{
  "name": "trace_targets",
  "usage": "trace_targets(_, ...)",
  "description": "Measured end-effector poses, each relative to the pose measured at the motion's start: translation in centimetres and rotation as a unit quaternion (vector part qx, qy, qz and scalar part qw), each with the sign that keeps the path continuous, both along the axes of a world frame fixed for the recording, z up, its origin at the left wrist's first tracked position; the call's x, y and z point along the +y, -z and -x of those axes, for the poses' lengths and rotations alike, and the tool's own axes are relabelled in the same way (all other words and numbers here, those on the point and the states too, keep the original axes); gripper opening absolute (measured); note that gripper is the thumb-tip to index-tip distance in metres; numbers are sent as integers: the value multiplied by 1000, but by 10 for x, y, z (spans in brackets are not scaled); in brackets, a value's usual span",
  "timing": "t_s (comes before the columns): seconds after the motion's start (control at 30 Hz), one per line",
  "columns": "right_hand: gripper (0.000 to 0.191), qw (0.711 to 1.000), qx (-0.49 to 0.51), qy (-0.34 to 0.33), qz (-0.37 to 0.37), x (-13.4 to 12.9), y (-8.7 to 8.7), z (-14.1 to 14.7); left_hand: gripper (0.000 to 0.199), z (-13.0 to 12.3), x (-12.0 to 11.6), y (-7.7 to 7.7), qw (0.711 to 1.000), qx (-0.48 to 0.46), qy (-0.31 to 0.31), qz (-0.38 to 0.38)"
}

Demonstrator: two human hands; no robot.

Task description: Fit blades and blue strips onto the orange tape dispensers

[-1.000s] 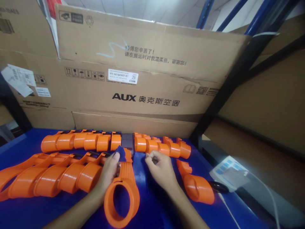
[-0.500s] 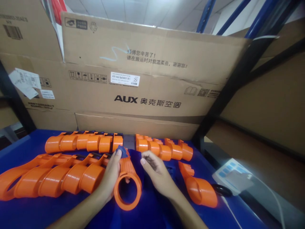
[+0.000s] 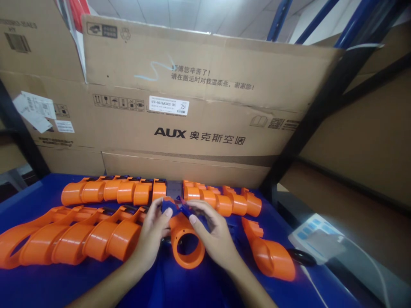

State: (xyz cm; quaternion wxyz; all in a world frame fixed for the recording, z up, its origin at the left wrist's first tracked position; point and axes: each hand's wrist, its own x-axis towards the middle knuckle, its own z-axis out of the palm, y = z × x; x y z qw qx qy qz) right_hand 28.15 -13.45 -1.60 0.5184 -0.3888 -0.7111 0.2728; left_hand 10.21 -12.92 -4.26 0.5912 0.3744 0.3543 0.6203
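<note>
An orange plastic part with a round open ring [image 3: 188, 262] at its near end is held up in front of me. My left hand [image 3: 156, 231] is closed around its upper left side, thumb on a blue piece [image 3: 168, 207] at the top. My right hand [image 3: 213, 231] is closed at the upper right, its fingers on a small dark blue plastic piece [image 3: 185, 208] against the orange part. How the two pieces join is hidden by my fingers. To the right lies a similar orange part [image 3: 272, 261] with a ring and a ribbed end.
Orange ringed parts [image 3: 111, 191] stand in a back row, with more at the back right [image 3: 207, 197] and a larger row [image 3: 75, 241] at left. A white device [image 3: 316, 237] with a cable stands right. A cardboard wall [image 3: 192, 167] closes the back of the blue table [image 3: 135, 291].
The orange part has shifted right and tilted, its ring rising. My right hand has come in against it at the top, and a dark blue piece now shows between my hands.
</note>
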Motion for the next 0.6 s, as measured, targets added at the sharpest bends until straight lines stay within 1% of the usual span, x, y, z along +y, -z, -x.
trace_targets(0.1,26,1000,4,11,-26,0,-6,-4,55,1,-2,0,1000,-2,21,3)
trace_targets(0.23,24,999,6,-7,-33,-2,-12,-5,53,1,-1,0,1000,-1,6,-13)
trace_targets(0.4,22,1000,-1,-6,-29,-4,-13,-2,47,2,-2,-4,999,-13,-7,-50)
trace_targets(0.6,21,999,2,0,-33,-4,-13,-3,47,1,-3,-5,998,-33,2,-55)
